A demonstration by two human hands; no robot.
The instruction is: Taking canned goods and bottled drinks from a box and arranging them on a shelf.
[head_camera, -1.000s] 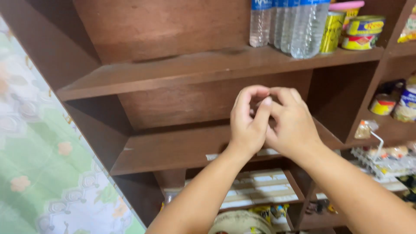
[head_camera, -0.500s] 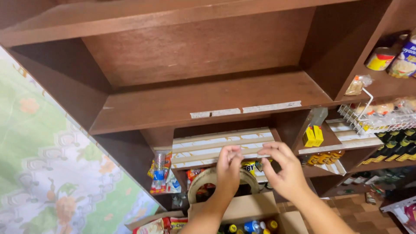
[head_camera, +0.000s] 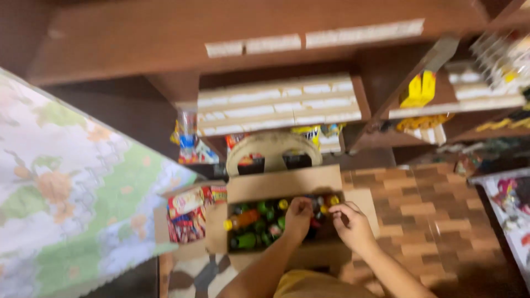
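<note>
**In the box: both hands down among the bottles**

Head view: I see the left hand (head_camera: 298, 216) reaching into the open cardboard box (head_camera: 284, 185) on the floor, fingers curled on the bottles (head_camera: 255, 223); the blur hides whether it grips one. The right hand (head_camera: 352, 226) sits at the box's right edge, loosely curled, apparently holding nothing. Half a second ago both hands hovered together above the box, before the shelves (head_camera: 279, 105); now they are apart and lower.

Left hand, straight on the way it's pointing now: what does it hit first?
Probably the bottles standing in the open cardboard box. The left hand already reaches down among their caps; blur hides whether it touches one.
</note>
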